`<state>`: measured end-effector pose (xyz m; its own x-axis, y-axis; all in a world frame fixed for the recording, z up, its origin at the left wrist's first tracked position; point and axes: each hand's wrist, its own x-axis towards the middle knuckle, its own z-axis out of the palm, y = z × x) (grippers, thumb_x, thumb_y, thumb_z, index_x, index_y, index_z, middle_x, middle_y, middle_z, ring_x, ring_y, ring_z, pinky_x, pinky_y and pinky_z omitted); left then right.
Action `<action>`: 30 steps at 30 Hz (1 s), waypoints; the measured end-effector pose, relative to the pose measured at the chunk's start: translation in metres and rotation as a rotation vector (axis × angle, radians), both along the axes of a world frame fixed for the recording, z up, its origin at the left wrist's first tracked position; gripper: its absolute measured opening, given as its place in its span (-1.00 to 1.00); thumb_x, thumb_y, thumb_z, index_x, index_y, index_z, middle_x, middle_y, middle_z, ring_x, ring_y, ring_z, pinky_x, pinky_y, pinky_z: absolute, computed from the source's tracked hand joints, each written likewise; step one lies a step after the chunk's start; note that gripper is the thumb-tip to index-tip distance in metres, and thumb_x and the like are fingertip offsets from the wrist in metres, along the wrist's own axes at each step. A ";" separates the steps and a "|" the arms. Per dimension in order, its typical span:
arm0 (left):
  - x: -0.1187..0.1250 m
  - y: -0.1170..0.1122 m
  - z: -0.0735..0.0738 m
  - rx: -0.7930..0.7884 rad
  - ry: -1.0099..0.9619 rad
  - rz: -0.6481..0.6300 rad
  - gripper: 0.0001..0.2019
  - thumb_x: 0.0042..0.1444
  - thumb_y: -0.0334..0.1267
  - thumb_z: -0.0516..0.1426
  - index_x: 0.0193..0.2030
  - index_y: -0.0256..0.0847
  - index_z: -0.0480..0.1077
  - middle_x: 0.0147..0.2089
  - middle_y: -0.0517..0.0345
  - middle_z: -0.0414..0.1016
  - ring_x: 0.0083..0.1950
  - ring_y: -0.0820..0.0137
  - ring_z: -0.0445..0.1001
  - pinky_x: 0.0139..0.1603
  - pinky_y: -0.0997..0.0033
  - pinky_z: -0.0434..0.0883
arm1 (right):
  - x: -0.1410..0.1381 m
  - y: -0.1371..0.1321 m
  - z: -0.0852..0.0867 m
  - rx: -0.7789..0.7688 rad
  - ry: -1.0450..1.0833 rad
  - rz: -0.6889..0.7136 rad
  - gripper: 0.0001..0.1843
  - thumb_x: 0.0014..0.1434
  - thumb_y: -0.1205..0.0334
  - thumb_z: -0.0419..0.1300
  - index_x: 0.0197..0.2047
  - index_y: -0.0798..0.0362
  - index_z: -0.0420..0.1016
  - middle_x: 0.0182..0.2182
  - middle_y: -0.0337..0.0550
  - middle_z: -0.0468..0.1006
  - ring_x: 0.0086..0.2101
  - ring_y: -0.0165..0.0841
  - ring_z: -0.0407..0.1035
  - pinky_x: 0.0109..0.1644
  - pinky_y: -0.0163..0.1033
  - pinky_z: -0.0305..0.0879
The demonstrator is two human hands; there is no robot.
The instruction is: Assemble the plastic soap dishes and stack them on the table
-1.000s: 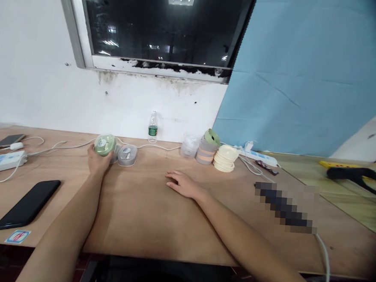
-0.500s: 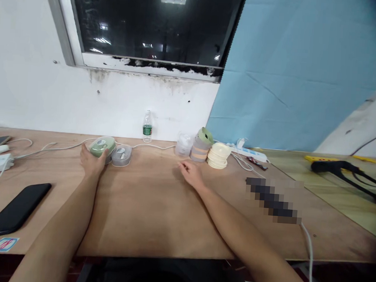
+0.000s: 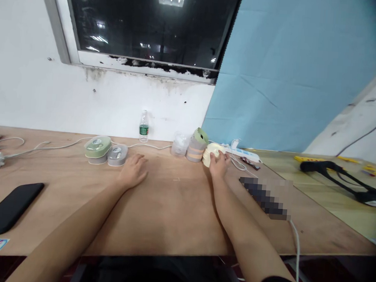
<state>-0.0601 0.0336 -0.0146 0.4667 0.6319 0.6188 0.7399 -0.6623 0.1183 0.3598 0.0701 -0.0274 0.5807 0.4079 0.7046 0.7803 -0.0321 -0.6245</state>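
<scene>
My left hand [image 3: 133, 172] lies flat and open on the wooden table [image 3: 170, 208], holding nothing, a little right of a grey lidded container [image 3: 117, 154]. A green lidded container [image 3: 98, 146] sits stacked on another one just left of the grey one. My right hand [image 3: 219, 163] reaches to the back of the table and its fingers curl onto a stack of cream lids [image 3: 210, 153]. Beside that stack stands a pile of grey and tan rings [image 3: 197, 145] with a green lid leaning on top.
A small water bottle [image 3: 144, 126] and a clear plastic container [image 3: 179, 143] stand by the wall. A black phone [image 3: 5, 209] lies at the left front. White power strips [image 3: 243, 153] and cables run along the back. A black tool [image 3: 340, 179] lies far right.
My left hand let go of the green container and slid right onto the bare table. My right hand moved forward and right from the table middle onto the cream lids.
</scene>
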 end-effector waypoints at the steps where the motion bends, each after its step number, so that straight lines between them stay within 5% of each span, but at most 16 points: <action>1: 0.005 -0.001 -0.004 -0.048 0.050 -0.043 -0.56 0.12 -0.07 0.10 0.13 -0.16 0.32 0.23 -0.11 0.28 0.24 0.04 0.24 0.22 0.00 0.21 | -0.001 0.000 -0.002 -0.031 0.010 0.012 -0.45 0.12 -0.09 0.10 0.06 0.11 0.44 0.11 0.20 0.25 0.08 -0.02 0.18 0.13 0.12 0.13; 5: 0.005 0.005 -0.015 -0.172 0.099 -0.089 -0.55 0.12 -0.01 0.11 0.09 -0.18 0.38 0.19 -0.14 0.32 0.19 0.02 0.30 0.19 -0.05 0.26 | -0.001 -0.004 0.000 -0.060 0.017 0.033 -0.55 0.16 -0.01 0.07 0.01 0.08 0.44 0.06 0.17 0.33 0.07 -0.04 0.20 0.14 0.14 0.11; 11: -0.008 0.013 -0.017 -0.204 0.059 -0.039 -0.49 0.16 0.06 0.06 0.14 -0.21 0.34 0.15 -0.12 0.36 0.15 0.05 0.35 0.17 0.00 0.30 | -0.015 -0.019 0.020 0.141 -0.105 0.041 -0.60 0.23 0.02 0.02 -0.01 0.11 0.36 0.21 0.24 0.20 0.23 -0.03 0.05 0.25 0.17 -0.04; 16: -0.008 0.009 -0.011 -0.234 -0.188 -0.015 -0.40 0.25 0.07 -0.05 0.32 -0.24 0.10 0.27 -0.13 0.27 0.28 0.10 0.24 0.29 0.00 0.18 | -0.072 -0.034 0.028 0.094 -0.350 0.560 -0.67 0.24 0.11 0.01 0.01 0.08 0.33 0.21 0.17 0.25 0.23 -0.12 0.11 0.27 0.07 0.04; 20: -0.012 0.010 -0.009 -0.200 -0.347 0.023 -0.35 0.28 0.07 -0.10 0.38 -0.30 -0.03 0.35 -0.18 0.14 0.36 0.12 0.13 0.34 -0.01 0.10 | -0.123 -0.047 0.028 -0.271 -0.600 1.132 -0.74 0.13 0.19 0.14 -0.09 0.01 0.43 0.09 -0.02 0.44 0.10 -0.16 0.29 0.19 -0.06 0.21; 22: -0.014 0.009 -0.008 -0.179 -0.274 0.030 -0.33 0.24 0.11 -0.05 0.36 -0.26 0.04 0.37 -0.18 0.10 0.39 0.07 0.07 0.34 -0.06 0.08 | -0.137 -0.052 0.028 -0.384 -0.662 1.265 -0.81 0.10 0.26 0.14 -0.19 -0.02 0.48 0.01 -0.11 0.51 0.02 -0.21 0.36 0.13 -0.12 0.27; 25: -0.010 0.006 -0.010 -0.234 -0.023 -0.029 -0.31 0.10 0.23 0.06 0.28 -0.12 0.23 0.39 -0.10 0.10 0.40 -0.04 0.02 0.30 -0.16 0.10 | -0.138 -0.051 0.027 -0.343 -0.658 1.193 -0.78 0.15 0.30 0.08 -0.18 -0.02 0.51 0.04 -0.13 0.50 0.03 -0.23 0.36 0.18 -0.10 0.22; 30: 0.007 -0.003 -0.009 -0.264 0.168 -0.193 -0.45 0.12 0.19 0.07 0.10 -0.14 0.40 0.34 -0.11 0.20 0.34 0.01 0.17 0.28 -0.08 0.18 | -0.103 -0.027 0.040 -0.052 -0.466 0.711 -0.64 0.14 0.26 0.06 0.00 0.08 0.46 0.06 0.05 0.43 0.12 -0.09 0.22 0.25 0.08 0.08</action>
<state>-0.0526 0.0304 -0.0233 0.6740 0.6502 0.3506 0.6281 -0.7542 0.1914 0.2571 0.0427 0.0130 -0.1704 0.6046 0.7781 0.8029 0.5429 -0.2460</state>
